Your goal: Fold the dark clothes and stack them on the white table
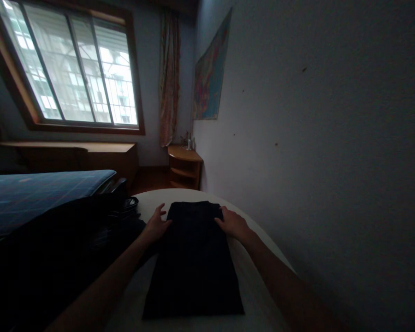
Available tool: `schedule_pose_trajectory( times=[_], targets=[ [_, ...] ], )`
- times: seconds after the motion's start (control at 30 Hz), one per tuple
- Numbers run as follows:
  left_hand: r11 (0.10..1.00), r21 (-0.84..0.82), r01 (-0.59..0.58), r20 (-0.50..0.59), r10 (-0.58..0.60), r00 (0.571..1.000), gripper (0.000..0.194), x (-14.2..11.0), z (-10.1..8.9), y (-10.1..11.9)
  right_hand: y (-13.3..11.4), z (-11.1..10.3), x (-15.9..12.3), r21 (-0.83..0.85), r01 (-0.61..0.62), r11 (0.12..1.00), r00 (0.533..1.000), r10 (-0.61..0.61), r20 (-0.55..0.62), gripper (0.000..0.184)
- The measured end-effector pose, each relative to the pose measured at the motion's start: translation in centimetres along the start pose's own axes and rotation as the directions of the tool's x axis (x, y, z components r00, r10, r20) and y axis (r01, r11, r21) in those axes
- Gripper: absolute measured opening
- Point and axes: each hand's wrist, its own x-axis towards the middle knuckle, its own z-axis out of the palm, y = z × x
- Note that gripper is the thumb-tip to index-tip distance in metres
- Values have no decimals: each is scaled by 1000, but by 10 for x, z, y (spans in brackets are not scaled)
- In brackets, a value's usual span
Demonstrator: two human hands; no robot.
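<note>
A dark folded garment (195,258) lies flat on a white round-edged table (150,197), wider at the near end than at the far end. Its exact kind does not show in the dim light. At its far left edge is my left hand (155,226), fingers spread and thumb tip touching the cloth. Opposite, my right hand (233,224) rests at the far right corner, thumb on the fabric and fingers apart from it along the edge. Neither hand has visibly closed on the cloth.
To the left, a dark heap of cloth (72,249) lies against a bed with a blue checked cover (48,186). A wall (314,161) runs close along the right. Beyond the table stand a corner shelf (183,153) and a low wooden cabinet (107,154) under a window (79,69).
</note>
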Motion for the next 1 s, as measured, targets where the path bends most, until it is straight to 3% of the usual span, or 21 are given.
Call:
schedule_pose_trajectory(
  times=[0.1,0.17,0.23,0.3,0.37,0.5,0.7,0.83,0.93,1.0],
  targets=[
    [995,80,-57,48,53,997,79,-24,-5,-7,4,-5,-38,19,-94,995,993,93,74,60],
    [966,186,-181,66,171,983,75,-45,-9,-11,6,-9,-64,65,-93,994,989,85,121,65],
    [903,293,-313,50,313,949,71,-69,-14,-13,8,-13,-89,174,-52,983,980,16,200,67],
    [878,333,-345,54,347,936,69,-95,-19,-14,10,-14,-112,316,6,949,962,-92,257,70],
    [889,310,-336,73,330,941,68,-121,-22,-16,14,-10,-130,420,39,906,946,-169,277,76],
    [908,258,-331,118,311,943,66,-159,-26,-28,20,5,-154,515,27,857,933,-207,296,79],
    [935,167,-312,150,289,946,70,-173,-25,-37,26,22,-165,558,27,829,960,-178,218,60],
    [980,105,-171,289,134,948,73,-178,-19,-35,36,17,-171,561,-8,828,980,-106,171,44],
    [986,145,-79,419,11,908,76,-190,-18,-31,47,5,-181,520,-12,854,958,-138,249,40],
    [979,171,-107,470,15,883,72,-201,-20,-25,52,-7,-190,472,21,882,929,-192,318,41]
  ],
)
